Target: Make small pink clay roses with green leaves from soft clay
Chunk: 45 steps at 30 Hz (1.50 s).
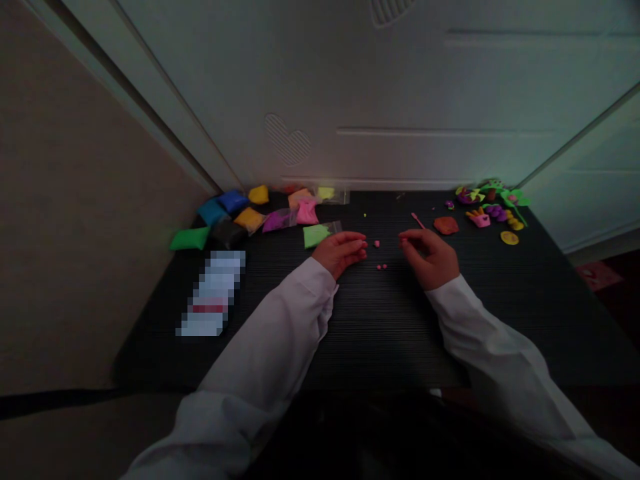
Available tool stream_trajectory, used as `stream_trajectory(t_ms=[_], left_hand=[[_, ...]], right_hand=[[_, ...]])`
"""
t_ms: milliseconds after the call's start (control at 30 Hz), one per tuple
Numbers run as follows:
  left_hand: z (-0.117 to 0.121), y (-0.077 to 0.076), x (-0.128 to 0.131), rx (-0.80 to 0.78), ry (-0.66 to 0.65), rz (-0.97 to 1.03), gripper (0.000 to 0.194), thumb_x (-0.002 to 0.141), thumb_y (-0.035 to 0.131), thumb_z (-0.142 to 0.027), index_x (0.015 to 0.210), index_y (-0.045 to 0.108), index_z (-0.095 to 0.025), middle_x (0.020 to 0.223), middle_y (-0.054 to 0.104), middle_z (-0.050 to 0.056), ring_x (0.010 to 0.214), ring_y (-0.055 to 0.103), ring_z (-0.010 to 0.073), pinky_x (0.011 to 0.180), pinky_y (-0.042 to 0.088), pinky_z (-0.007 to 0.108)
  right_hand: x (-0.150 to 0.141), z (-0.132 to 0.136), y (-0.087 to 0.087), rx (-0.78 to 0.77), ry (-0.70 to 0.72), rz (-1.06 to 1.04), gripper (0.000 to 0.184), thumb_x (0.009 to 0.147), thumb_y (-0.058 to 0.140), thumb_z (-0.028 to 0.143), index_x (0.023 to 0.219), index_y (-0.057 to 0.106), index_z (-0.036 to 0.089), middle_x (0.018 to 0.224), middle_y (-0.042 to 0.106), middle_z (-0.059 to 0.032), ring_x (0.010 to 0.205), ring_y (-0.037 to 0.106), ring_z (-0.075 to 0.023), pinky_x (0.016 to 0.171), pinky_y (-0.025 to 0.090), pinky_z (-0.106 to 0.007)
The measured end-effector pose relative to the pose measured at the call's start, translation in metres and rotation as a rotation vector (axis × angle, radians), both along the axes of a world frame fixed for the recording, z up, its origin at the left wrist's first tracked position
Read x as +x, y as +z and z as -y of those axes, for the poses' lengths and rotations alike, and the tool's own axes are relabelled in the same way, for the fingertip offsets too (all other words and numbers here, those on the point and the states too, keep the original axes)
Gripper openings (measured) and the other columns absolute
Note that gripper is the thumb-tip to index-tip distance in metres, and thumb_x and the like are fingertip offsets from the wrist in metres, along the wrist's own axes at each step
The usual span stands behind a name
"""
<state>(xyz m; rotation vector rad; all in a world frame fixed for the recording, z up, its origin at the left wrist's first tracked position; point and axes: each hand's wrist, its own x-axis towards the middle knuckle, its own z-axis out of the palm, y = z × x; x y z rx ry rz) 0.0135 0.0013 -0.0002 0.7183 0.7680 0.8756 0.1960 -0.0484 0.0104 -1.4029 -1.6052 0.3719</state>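
A finely ribbed, matt dark surface is shown by the worktop [380, 340]. Soft, matt white cloth is seen in the sleeves [285, 320]. Glossy clear plastic is seen in the bag [341, 196] around the pale yellow lump [326, 193]; striped grooves are carried by the heart relief [288, 140].

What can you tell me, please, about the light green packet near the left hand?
The light green packet looks like a clear plastic bag around a pale green lump, its unfilled end extending to the right. It lies on the dark table, just beyond the left hand; whether they touch, I cannot tell.
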Motion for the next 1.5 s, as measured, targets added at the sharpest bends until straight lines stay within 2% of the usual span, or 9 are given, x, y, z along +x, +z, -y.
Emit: stream_trajectory(t_ms=[267,600,767,900,1033,1267,1500], left_hand=[[0.001,0.002,0.001,-0.006,0.007,0.005,0.012,0.065,0.057,-0.006,0.076,0.057,-0.010,0.066,0.062,0.001,0.055,0.058,0.0073,0.063,0.047,0.024],[0.000,0.001,0.001,-0.004,0.001,0.003,0.013,0.064,0.058,-0.007,0.077,0.058,-0.010,0.065,0.062,0.001,0.055,0.058,0.0074,0.063,0.047,0.024],[0.001,0.002,0.001,-0.004,0.005,0.004,0.014,0.064,0.059,-0.007,0.077,0.058,-0.011,0.065,0.062,0.001,0.055,0.057,0.0071,0.064,0.047,0.024],[0.001,0.002,0.001,-0.003,0.006,-0.001,0.013,0.064,0.059,-0.007,0.076,0.058,-0.011,0.065,0.061,0.001,0.055,0.057,0.0071,0.064,0.047,0.025],[0.001,0.003,0.001,-0.003,0.009,-0.007,0.013,0.064,0.059,-0.008,0.076,0.058,-0.011,0.066,0.061,0.001,0.055,0.056,0.0069,0.065,0.046,0.026],[0.002,0.003,0.001,-0.002,0.006,-0.008,0.012,0.065,0.058,-0.007,0.076,0.058,-0.011,0.065,0.061,0.001,0.055,0.056,0.0069,0.064,0.046,0.025],[0.001,0.003,0.001,-0.006,0.008,-0.005,0.012,0.065,0.057,-0.006,0.076,0.057,-0.011,0.066,0.062,0.001,0.055,0.057,0.0073,0.064,0.046,0.024]], right_hand=[[-0.004,0.000,0.004,-0.021,-0.015,-0.024,0.014,0.067,0.057,0.031,0.072,0.050,0.020,0.065,0.053,0.0019,0.059,0.053,-0.0111,0.058,0.044,-0.026],[-0.004,0.006,0.016,-0.054,-0.014,0.073,0.023,0.081,0.039,0.032,0.074,0.056,0.018,0.062,0.058,0.0007,0.058,0.053,-0.0098,0.056,0.040,-0.023],[-0.004,0.005,0.012,-0.042,-0.022,0.030,0.020,0.080,0.041,0.032,0.080,0.056,0.018,0.064,0.059,0.0006,0.060,0.056,-0.0104,0.058,0.043,-0.024],[-0.004,0.002,0.005,-0.036,-0.022,-0.034,0.021,0.079,0.042,0.030,0.092,0.055,0.020,0.075,0.062,-0.0018,0.069,0.059,-0.0128,0.065,0.046,-0.028],[-0.003,0.001,0.001,-0.047,-0.001,-0.065,0.023,0.079,0.042,0.030,0.096,0.054,0.021,0.083,0.062,-0.0038,0.076,0.060,-0.0150,0.070,0.047,-0.032],[-0.002,0.000,0.000,-0.015,-0.015,0.022,0.019,0.074,0.049,0.029,0.090,0.057,0.021,0.083,0.061,-0.0035,0.072,0.058,-0.0151,0.066,0.048,-0.032],[-0.002,-0.003,-0.002,0.007,0.017,-0.021,0.017,0.070,0.054,0.028,0.084,0.056,0.019,0.077,0.057,-0.0024,0.067,0.056,-0.0135,0.064,0.047,-0.030]])
